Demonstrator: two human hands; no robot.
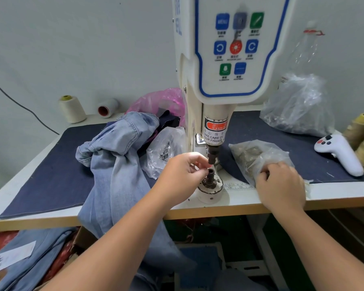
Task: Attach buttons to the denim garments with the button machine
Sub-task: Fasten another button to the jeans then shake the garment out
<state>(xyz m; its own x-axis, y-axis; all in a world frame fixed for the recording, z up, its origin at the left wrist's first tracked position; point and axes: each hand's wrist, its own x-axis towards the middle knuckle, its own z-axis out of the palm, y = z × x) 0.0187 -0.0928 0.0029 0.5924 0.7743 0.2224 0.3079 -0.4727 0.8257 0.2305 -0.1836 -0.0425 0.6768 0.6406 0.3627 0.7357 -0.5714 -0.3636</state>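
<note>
two hands [182, 177] [281, 185] at one button machine [229, 59] (three clear bags [298, 106]).

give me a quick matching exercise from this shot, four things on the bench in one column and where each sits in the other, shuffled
Things:
1. pink plastic bag
2. white handheld controller
3. light denim garment
4. cream thread cone

Places:
A. far right of the table, beside the tan thread cones
B. draped over the front edge, left of the button machine
C. back left corner, standing upright
D. behind the denim pile, against the machine's left side

Pairs: 1-D, 2-A, 3-B, 4-C
</note>
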